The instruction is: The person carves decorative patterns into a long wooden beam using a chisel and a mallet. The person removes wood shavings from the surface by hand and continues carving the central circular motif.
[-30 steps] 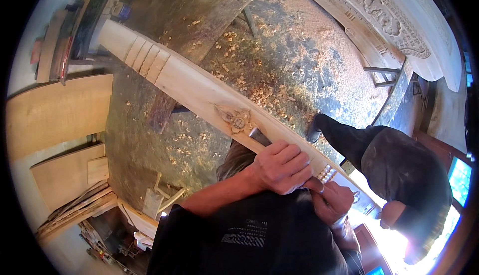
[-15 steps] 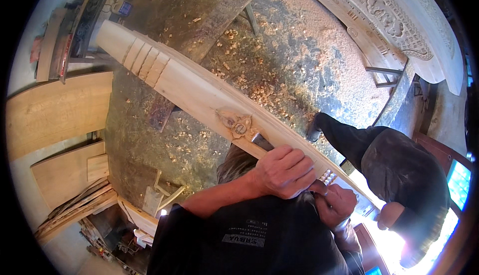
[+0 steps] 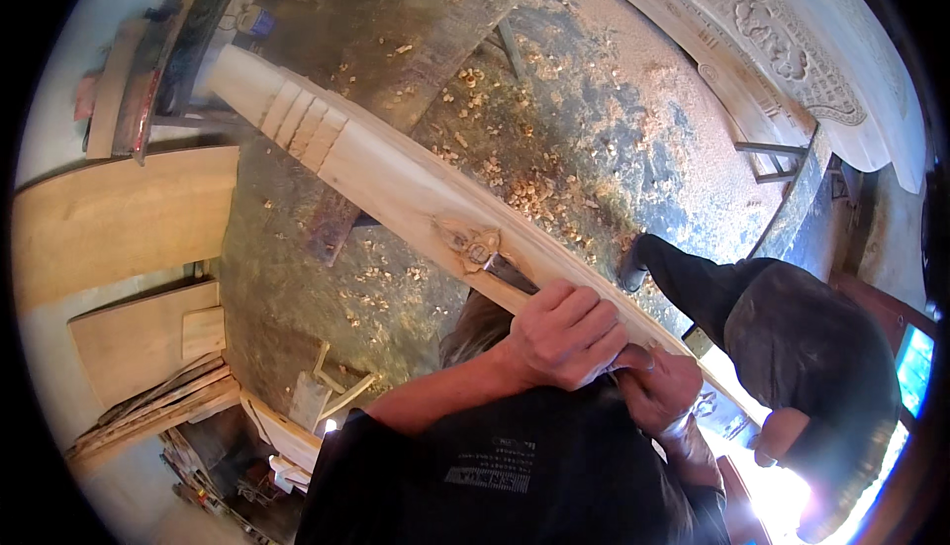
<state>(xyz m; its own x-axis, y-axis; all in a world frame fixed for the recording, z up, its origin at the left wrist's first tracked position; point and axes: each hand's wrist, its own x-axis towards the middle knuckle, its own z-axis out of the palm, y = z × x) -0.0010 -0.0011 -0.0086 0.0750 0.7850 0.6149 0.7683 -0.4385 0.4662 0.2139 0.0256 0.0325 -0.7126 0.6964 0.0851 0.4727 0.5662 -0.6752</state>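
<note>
A long pale wooden beam (image 3: 386, 174) runs slantwise from the upper left down to my hands. It has grooves cut near its far end and a small carved flower motif (image 3: 473, 243) at mid-length. My left hand (image 3: 569, 332) is wrapped around a chisel, whose dark blade (image 3: 507, 271) touches the beam just below the motif. My right hand (image 3: 658, 387) sits right behind the left one, closed on the chisel's rear end, which is hidden.
Wood chips (image 3: 524, 189) litter the dusty floor. A large carved pale panel (image 3: 792, 60) lies at the upper right. Flat boards (image 3: 119, 219) and stacked planks (image 3: 148, 407) stand at the left. A leg in dark trousers (image 3: 792, 337) stands to the right of the beam.
Both hands stay on the chisel at the same spot on the beam. The pale ringed part seen between the hands earlier is now covered.
</note>
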